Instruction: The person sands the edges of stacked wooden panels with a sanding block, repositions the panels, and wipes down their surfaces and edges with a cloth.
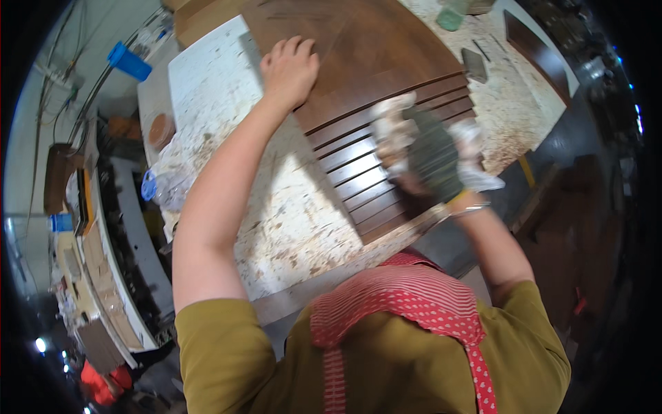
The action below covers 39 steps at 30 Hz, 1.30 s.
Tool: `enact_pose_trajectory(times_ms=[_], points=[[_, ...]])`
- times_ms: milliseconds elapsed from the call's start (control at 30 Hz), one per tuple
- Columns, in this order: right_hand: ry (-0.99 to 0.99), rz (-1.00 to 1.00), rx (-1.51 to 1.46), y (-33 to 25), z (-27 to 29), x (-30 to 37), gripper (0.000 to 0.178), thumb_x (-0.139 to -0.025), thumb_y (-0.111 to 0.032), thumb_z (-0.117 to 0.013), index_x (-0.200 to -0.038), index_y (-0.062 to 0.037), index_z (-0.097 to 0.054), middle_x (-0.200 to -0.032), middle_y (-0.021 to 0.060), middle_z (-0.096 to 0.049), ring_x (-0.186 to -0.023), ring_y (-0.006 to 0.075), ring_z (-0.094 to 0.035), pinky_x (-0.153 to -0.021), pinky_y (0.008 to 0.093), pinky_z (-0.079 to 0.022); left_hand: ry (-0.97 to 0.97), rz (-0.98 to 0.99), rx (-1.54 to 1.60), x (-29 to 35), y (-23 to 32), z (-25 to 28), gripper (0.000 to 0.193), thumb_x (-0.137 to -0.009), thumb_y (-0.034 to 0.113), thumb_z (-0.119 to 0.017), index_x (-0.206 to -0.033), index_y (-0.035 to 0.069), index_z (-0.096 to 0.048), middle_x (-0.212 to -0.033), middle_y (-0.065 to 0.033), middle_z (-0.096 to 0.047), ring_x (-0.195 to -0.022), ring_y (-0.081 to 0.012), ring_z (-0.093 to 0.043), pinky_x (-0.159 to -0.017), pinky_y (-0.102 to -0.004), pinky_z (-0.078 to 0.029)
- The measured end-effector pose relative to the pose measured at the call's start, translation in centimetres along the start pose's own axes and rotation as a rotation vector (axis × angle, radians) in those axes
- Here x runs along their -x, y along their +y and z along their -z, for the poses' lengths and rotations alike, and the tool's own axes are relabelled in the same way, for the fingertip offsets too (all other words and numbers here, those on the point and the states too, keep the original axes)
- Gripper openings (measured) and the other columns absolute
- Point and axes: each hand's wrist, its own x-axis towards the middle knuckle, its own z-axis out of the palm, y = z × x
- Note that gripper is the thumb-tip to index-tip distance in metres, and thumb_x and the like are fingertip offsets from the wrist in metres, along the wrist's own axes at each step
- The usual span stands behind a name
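Brown panel: the dark wooden panel (376,52) lies flat on the desk (289,238), running from the top centre of the frame to its middle; its near part has parallel slats (355,162) with dark grooves between them, and light glints off them.
Right hand: in a dark green glove (438,155), the right hand (429,160) is over the slats, right of the centre; motion blurs it, and I cannot tell how far its fingers close.
White cloth: a crumpled, stained white cloth (394,134) bunches at the gloved hand, showing on both sides of it.
Right wrist: a metal bracelet (472,208) sits just below the glove.
Left hand: bare and open, the left hand (291,69) rests palm down on the panel's left edge, upper centre, fingers slightly spread and gripping nothing.
Desk surface: pale, covered in brown flecks and smears.
Desk, right: a grey rectangular block (474,65), a green translucent container (451,18) and a dark board (538,55) lie towards the upper right.
Desk, left: a clear plastic bag (174,185) with a blue ring and a round brown tub (162,130).
Upper left: a blue cup (129,62).
Wearer: red patterned apron (407,290) over an olive shirt (227,352).
Lower left: 1 other person in red (103,383).
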Motion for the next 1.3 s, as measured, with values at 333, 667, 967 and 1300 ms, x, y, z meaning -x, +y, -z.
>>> enact_pose_trajectory(times_ms=[333, 667, 967, 1300], points=[[-0.033, 0.468, 0.34, -7.8, 2.5, -3.4, 0.052, -0.075, -0.023, -0.062, -0.124, -0.0079, -0.052, -0.121, 0.0129, -0.055, -0.106, 0.0314, -0.056, -0.093, 0.0451, -0.041, -0.161, 0.062, -0.04, 0.6, 0.2, 1.6, 0.041, -0.093, 0.03, -0.039, -0.128, 0.013, -0.049, -0.137, -0.0082, -0.043, -0.129, -0.0273, -0.034, -0.105, -0.0443, -0.025], [-0.15, 0.078, 0.986, 7.2, 15.6, -5.6, 0.02, -0.073, -0.014, -0.057, -0.088, -0.0044, -0.063, -0.078, 0.0133, -0.063, -0.076, 0.032, -0.061, -0.07, 0.0404, -0.048, -0.189, 0.055, -0.087, 0.9, -0.3, 1.9, 0.041, -0.094, 0.029, -0.037, -0.131, 0.013, -0.046, -0.138, -0.0084, -0.04, -0.13, -0.0274, -0.033, -0.105, -0.044, -0.024], [0.196, 0.063, 0.871, 6.4, 16.3, -1.5, 0.035, -0.078, -0.005, -0.049, -0.112, -0.0007, -0.059, -0.107, 0.0196, -0.061, -0.101, 0.0293, -0.059, -0.088, 0.0369, -0.046, -0.089, 0.018, -0.058, 0.7, -1.0, 1.1, 0.039, -0.091, 0.029, -0.043, -0.126, 0.013, -0.05, -0.133, -0.0077, -0.046, -0.126, -0.0268, -0.038, -0.102, -0.0463, -0.03], [-0.201, 0.423, -0.366, -10.2, -4.3, 0.3, 0.033, -0.08, 0.002, -0.048, -0.111, -0.0024, -0.058, -0.11, 0.0112, -0.06, -0.101, 0.0257, -0.057, -0.091, 0.0349, -0.044, -0.025, -0.011, -0.02, 0.8, -1.0, -0.3, 0.041, -0.09, 0.032, -0.039, -0.125, 0.014, -0.05, -0.133, -0.009, -0.046, -0.125, -0.0276, -0.039, -0.101, -0.0491, -0.029]])
